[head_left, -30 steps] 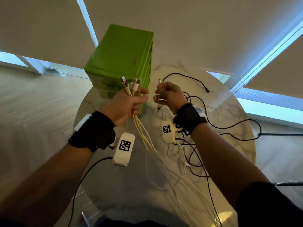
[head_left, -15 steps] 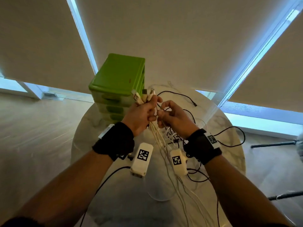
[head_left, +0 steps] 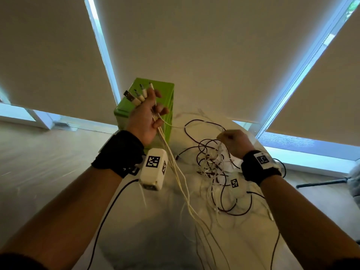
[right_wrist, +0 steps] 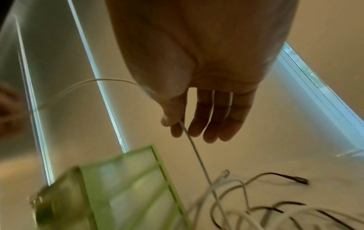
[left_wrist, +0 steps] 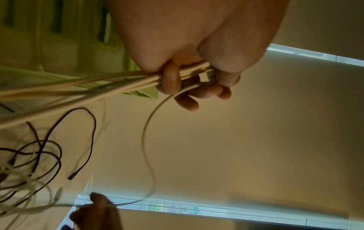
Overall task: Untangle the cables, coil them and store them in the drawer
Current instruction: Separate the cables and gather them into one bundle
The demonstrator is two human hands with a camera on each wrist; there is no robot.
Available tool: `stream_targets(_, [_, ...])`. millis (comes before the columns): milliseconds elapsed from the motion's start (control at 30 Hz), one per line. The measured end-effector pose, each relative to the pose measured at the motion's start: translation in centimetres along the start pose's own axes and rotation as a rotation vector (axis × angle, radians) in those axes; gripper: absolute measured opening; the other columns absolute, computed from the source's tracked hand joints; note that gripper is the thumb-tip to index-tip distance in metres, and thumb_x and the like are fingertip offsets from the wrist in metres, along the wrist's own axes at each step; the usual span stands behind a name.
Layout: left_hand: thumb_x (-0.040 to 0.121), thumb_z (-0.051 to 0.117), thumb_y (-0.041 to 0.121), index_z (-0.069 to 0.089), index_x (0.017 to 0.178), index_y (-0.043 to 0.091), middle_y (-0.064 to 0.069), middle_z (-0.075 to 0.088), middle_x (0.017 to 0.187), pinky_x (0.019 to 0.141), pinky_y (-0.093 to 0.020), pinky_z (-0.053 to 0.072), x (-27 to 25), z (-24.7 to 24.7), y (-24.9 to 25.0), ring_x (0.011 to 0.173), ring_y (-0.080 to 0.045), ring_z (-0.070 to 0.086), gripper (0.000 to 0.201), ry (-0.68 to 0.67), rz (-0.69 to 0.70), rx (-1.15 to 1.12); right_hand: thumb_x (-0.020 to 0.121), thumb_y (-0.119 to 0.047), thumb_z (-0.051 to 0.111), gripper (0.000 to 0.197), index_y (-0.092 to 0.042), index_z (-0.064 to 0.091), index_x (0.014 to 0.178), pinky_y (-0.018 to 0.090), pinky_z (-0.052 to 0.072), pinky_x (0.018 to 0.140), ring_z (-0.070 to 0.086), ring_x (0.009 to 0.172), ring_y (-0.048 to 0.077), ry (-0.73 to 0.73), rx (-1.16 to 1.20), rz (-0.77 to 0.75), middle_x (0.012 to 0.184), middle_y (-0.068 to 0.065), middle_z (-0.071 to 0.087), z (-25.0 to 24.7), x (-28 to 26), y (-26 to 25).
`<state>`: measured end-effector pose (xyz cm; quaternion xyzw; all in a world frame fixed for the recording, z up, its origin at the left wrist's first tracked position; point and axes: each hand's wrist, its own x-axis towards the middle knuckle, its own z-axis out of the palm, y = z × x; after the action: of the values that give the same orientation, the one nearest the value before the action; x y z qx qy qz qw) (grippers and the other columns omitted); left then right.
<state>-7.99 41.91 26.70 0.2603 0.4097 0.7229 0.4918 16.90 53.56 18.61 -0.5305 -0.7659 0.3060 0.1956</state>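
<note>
White cable ends (head_left: pixel 139 94), about 4 of them, stand fanned above the left hand (head_left: pixel 145 117), whose curled fingers (left_wrist: pixel 171 80) clamp the bundle of white cables (head_left: pixel 175 168) against the palm; the left wrist view shows 1 finger hooked right over the strands. Half a second ago the 2 hands were pressed together in front of the green drawer unit (head_left: pixel 165 106); now they have parted, the left lifted high beside the unit, the right hand (head_left: pixel 232 142) drawn off to the right above the tangle (head_left: pixel 212 162). Between them runs 1 thin white cable (left_wrist: pixel 146 135), slack and bowed, from the left fist to the right thumb and forefinger (right_wrist: pixel 173 118), which pinch it while the other right fingers hang loosely straight.

I judge that the right hand has just passed another end across to the left and is now running along that cable to draw its length clear of the knot. Black cables (head_left: pixel 196 129) and more white ones lie looped together on the round marble table (head_left: pixel 136 221), so most of the untangling remains. Nothing is coiled yet, and as far as I can tell the drawers of the green unit are closed. Pulling hard here could tighten the knot rather than free it.
</note>
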Motion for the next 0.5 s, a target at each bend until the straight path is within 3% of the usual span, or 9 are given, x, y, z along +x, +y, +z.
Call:
stream_targets(67, [0.090, 0.048, 0.048, 0.046, 0.074, 0.023, 0.010, 0.034, 0.050, 0.036, -0.016, 0.023, 0.0, -0.1, -0.1, 0.050, -0.005, 0.038, 0.029, 0.017, -0.019, -0.036, 0.095, -0.024, 0.056, 0.020, -0.023, 0.068, 0.079, 0.026, 0.046, 0.070, 0.057, 0.074, 0.017, 0.105, 0.203, -0.051, 0.074, -0.002, 0.063, -1.5, 0.1, -1.6])
stream_targets(133, [0.081, 0.057, 0.050, 0.038, 0.066, 0.026, 0.010, 0.029, 0.050, 0.037, -0.017, 0.021, 0.2, -0.3, -0.1, 0.044, -0.004, 0.027, 0.034, 0.025, -0.039, -0.024, 0.097, -0.019, 0.052, 0.022, -0.024, 0.066, 0.079, 0.031, 0.050, 0.067, 0.058, 0.073, 0.018, 0.216, 0.432, -0.096, 0.075, 0.001, 0.062, -2.9, -0.3, -3.4])
stream_targets(233, [0.091, 0.058, 0.038, 0.036, 0.063, 0.025, 0.008, 0.029, 0.050, 0.039, -0.018, 0.022, 0.3, -0.7, -0.7, 0.042, -0.005, 0.025, 0.038, 0.089, -0.074, 0.042, 0.097, -0.013, 0.051, 0.019, -0.015, 0.066, 0.085, 0.030, 0.052, 0.068, 0.059, 0.072, 0.019, 0.307, 0.597, -0.203, 0.075, 0.003, 0.062, -4.6, -1.6, -6.3])
stream_targets(400, [0.093, 0.056, 0.039, 0.039, 0.063, 0.025, 0.009, 0.027, 0.050, 0.037, -0.020, 0.016, -0.4, 0.4, -2.5, 0.040, -0.006, 0.021, 0.038, 0.025, -0.179, 0.182, 0.095, -0.007, 0.054, 0.015, -0.010, 0.069, 0.094, 0.036, 0.058, 0.076, 0.065, 0.075, 0.021, 0.221, 0.609, -0.374, 0.081, 0.008, 0.067, -6.1, -3.0, -9.5])
stream_targets(500, [0.092, 0.060, 0.031, 0.058, 0.085, 0.019, 0.009, 0.032, 0.054, 0.041, -0.022, 0.013, -1.2, 1.8, -3.6, 0.042, -0.006, 0.022, 0.014, -0.151, -0.172, 0.377, 0.095, -0.008, 0.055, 0.015, -0.007, 0.069, 0.099, 0.035, 0.059, 0.076, 0.068, 0.079, 0.026, 0.109, 0.562, -0.429, 0.084, 0.009, 0.068, -6.0, -4.0, -11.0])
